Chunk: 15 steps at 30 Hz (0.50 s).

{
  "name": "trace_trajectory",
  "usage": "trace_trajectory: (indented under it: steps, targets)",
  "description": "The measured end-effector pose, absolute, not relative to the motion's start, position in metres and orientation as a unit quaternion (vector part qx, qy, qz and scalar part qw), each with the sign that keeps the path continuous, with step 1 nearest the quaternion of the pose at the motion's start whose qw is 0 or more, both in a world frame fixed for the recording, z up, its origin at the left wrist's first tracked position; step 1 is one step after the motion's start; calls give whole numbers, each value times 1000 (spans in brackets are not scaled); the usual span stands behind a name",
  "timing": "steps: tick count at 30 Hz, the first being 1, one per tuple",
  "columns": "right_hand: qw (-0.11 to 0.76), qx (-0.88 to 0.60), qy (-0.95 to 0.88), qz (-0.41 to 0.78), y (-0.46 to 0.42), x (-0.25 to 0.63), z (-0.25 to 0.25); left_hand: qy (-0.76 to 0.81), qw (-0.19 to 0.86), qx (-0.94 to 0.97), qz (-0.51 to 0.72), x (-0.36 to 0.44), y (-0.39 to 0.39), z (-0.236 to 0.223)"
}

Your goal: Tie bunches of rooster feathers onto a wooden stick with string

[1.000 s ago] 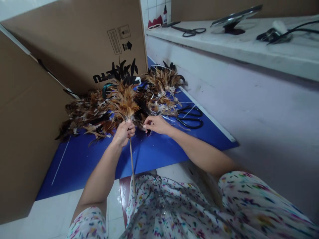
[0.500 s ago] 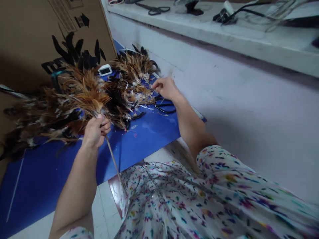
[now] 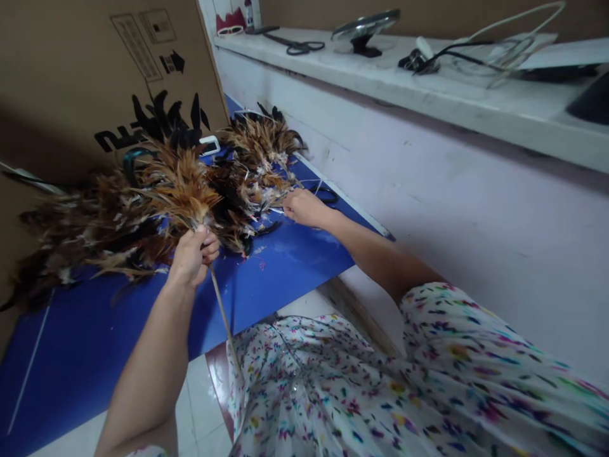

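Observation:
My left hand [image 3: 194, 255] is wrapped round the thin stick of a feather duster [image 3: 183, 187], just below its brown and black feathers. The bare lower part of the stick slants down toward my lap. Over the right side of the table, my right hand [image 3: 307, 207] is closed, fingers pinched together at the edge of some loose feathers [image 3: 257, 190]. Whatever its fingers hold is too small or hidden to make out. Black looped handles [image 3: 328, 192], looking like scissors, lie just beyond that hand and are partly covered by it.
A blue table [image 3: 137, 324] carries a heap of brown feathers [image 3: 90, 216] at left and a feather bundle [image 3: 261, 136] at the back. A small white device [image 3: 210, 145] sits behind. A cardboard box [image 3: 71, 70] stands at back left; scissors [image 3: 304, 47] rest on the wall ledge [image 3: 380, 73].
My right hand has come down and slightly toward me, from above the looped handles to the feathers' near edge. My left hand still grips the duster. The camera view has tilted up a little.

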State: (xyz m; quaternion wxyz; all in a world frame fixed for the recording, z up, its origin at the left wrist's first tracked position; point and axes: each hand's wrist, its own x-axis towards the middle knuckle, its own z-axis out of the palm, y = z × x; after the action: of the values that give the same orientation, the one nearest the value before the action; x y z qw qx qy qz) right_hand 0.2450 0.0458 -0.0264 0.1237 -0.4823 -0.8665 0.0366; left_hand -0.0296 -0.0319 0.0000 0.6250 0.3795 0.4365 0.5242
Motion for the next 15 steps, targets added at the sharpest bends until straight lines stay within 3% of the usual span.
trace_trajectory:
  steps: [10, 15]
  targets:
    - [249, -446, -812, 281, 15, 254, -11, 426, 627, 381, 529, -30, -31, -1]
    - [255, -431, -816, 289, -4, 240, -11, 423, 628, 386, 527, -30, -30, -1]
